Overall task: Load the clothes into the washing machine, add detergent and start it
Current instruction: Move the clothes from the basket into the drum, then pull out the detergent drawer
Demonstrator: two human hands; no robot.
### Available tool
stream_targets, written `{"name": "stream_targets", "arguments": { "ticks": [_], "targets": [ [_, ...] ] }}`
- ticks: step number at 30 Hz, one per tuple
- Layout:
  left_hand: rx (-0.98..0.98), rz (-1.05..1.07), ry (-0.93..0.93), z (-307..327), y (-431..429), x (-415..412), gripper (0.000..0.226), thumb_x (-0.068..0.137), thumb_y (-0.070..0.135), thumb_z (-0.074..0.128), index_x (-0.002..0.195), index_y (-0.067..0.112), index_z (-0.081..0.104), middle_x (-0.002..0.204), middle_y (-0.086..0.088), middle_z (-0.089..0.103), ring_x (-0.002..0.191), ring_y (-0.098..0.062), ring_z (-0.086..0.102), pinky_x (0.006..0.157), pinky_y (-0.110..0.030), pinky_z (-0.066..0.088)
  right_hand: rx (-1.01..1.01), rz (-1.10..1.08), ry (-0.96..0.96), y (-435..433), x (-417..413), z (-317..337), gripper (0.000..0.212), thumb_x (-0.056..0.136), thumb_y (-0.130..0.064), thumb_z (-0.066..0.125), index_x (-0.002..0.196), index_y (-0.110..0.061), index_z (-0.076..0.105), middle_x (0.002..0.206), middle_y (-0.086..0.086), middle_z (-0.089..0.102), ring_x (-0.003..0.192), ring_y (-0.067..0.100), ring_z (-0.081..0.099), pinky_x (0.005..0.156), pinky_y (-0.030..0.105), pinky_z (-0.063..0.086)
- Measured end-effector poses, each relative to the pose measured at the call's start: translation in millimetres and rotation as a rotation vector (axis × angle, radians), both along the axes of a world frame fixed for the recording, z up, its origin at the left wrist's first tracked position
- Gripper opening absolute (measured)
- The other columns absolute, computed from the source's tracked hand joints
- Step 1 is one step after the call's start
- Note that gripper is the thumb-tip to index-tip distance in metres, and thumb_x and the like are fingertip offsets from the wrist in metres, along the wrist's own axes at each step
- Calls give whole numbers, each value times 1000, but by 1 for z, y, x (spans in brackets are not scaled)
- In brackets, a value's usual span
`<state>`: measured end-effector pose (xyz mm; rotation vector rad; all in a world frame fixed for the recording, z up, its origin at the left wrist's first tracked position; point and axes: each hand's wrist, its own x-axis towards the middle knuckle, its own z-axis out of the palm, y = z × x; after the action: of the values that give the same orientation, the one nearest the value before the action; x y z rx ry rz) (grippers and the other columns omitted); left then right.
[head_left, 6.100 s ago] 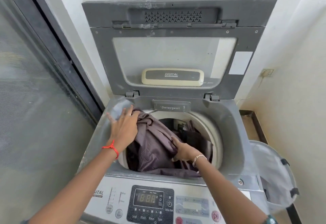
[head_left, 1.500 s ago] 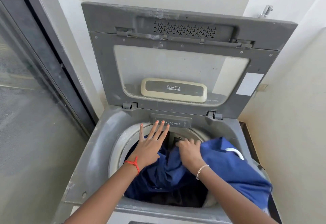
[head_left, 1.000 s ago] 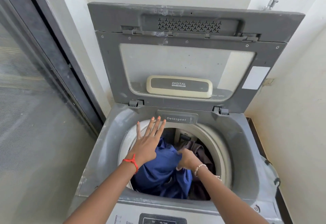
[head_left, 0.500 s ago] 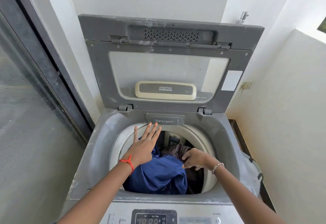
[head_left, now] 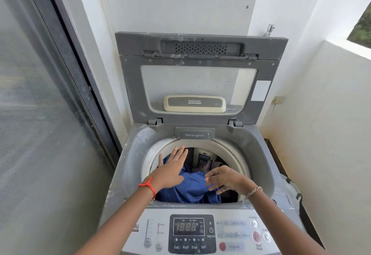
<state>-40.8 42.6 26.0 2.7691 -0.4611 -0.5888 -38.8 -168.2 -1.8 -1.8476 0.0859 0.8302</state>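
Nearest is the washer's point(head_left: 131, 154) panel point(head_left: 230, 232), its display point(head_left: 188, 227) lit with digits. The red start button point(head_left: 257, 236) sits at the panel's right end.

Both forearms reach over the panel to the tub point(head_left: 236, 157). The left hand point(head_left: 170, 171), with a red thread point(head_left: 149, 186) at the wrist, lies palm down over the left part of the opening. Its fingers are straight and a little spread, pointing far, and it grips nothing. Whether the palm presses the cloth below cannot be told. The right hand point(head_left: 224, 178), with a bead bracelet point(head_left: 254, 191) at the wrist, is over the near right part of the opening. Its fingers are apart and loosely bent, pointing left, and nothing is held in them. They hang just over the cloth, and contact is unclear.

The clothes are in the tub. A blue cloth point(head_left: 190, 187) lies on top at the near left, under both hands. A brown cloth point(head_left: 208, 166) shows beyond it toward the far right.

At the tub's far edge is the drawer point(head_left: 194, 134) marked "Detergent", pushed in. Behind it the lid point(head_left: 200, 86) stands upright and open against the wall.

A grey bag point(head_left: 289, 186) is just beside the washer on the right. A glass door point(head_left: 30, 114) fills the left side. A tap point(head_left: 270, 29) shows above the lid's far right corner, and a socket point(head_left: 278, 100) is on the right wall.
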Motion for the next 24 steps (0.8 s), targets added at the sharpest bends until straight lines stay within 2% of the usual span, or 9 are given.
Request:
{"name": "stream_targets", "arguments": {
  "ticks": [3,5,8,10,11,13,15,19,24],
  "targets": [
    [-194,44,101,2,-2,-2,79,93,19,53,151,16,-1,159,3,-9,146,-14,-7,117,-42,1,84,-57,9,4,-8,3,11,90,-20,59,97,-10,59,87,8,65,79,22,65,64,28,54],
    [-528,206,238,3,-8,1,67,93,21,55,149,12,18,158,-3,13,145,-16,13,115,-31,16,200,-146,38,7,-10,6,16,92,-22,57,96,-7,58,85,10,66,73,21,67,64,30,55],
    [-1129,596,567,5,-22,10,44,97,24,48,139,13,40,148,-5,39,138,-21,33,105,-42,32,420,-367,106,12,-4,8,21,96,-21,49,100,-3,57,91,16,67,78,25,68,70,34,56],
    [-1477,796,727,1,-29,21,46,98,27,42,139,8,39,147,-9,41,137,-26,34,101,-48,35,530,-497,137,15,7,6,25,98,-22,44,106,0,55,98,19,65,87,28,65,75,36,55],
    [-1580,866,762,-2,-32,28,50,98,30,41,141,5,35,148,-12,39,138,-27,33,100,-49,36,578,-549,148,16,14,3,28,98,-22,44,110,1,53,101,19,64,89,28,64,76,35,55],
    [-1661,955,787,-8,-39,41,59,98,34,41,144,1,29,149,-16,34,139,-29,30,100,-49,36,680,-659,177,17,31,-2,35,97,-23,44,118,6,49,102,21,62,93,30,62,70,33,58],
    [-1690,1031,785,-14,-46,56,64,97,37,42,145,-1,24,151,-18,30,140,-29,28,107,-48,31,761,-774,197,19,51,-11,43,97,-23,44,126,10,43,108,24,60,103,34,59,68,34,59],
    [-1745,1191,752,-29,-55,94,77,94,42,47,147,-4,16,154,-21,21,143,-28,20,115,-46,23,779,-908,237,22,92,-28,54,95,-25,48,134,10,33,136,30,43,125,38,45,91,40,45],
    [-1779,1301,679,-41,-69,138,85,91,40,54,149,3,5,156,-22,9,145,-30,13,116,-48,20,786,-1060,298,31,137,-45,72,89,-21,59,142,5,18,143,30,32,129,39,40,89,43,44]
  ]
}}
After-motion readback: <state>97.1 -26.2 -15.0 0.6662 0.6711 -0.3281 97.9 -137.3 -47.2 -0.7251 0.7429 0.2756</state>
